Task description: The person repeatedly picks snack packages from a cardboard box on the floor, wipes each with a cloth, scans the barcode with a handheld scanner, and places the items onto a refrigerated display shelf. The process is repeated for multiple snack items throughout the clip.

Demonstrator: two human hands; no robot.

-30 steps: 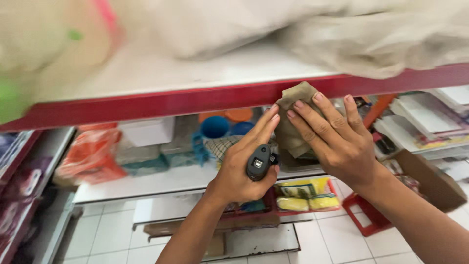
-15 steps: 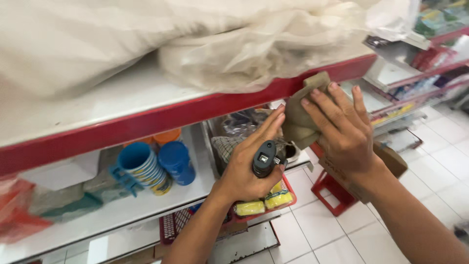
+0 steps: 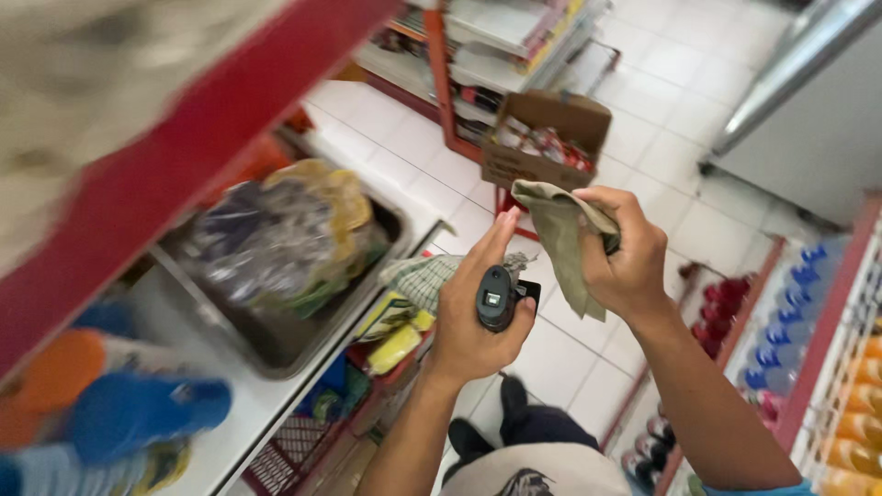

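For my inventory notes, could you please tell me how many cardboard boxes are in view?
1: an open brown cardboard box on the white tiled floor beyond both hands; others may be hidden.

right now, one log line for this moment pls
left hand: holds small black handheld device | right hand: grips olive cloth | around: red-edged shelf, cardboard box on floor

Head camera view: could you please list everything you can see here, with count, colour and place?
Handheld scanner: one, black, in the left hand.
Cloth: one, olive-grey, in the right hand.
Cardboard box: one, brown, open, on the floor behind the hands.
Metal tray: one, grey, on the left shelf, holding bagged goods.
Shelf edge: one, red, upper left.
Bottles: several, blue-capped, right-hand shelves.
Floor: white tiles.
Left hand: gripping the scanner.
Right hand: closed on the cloth.
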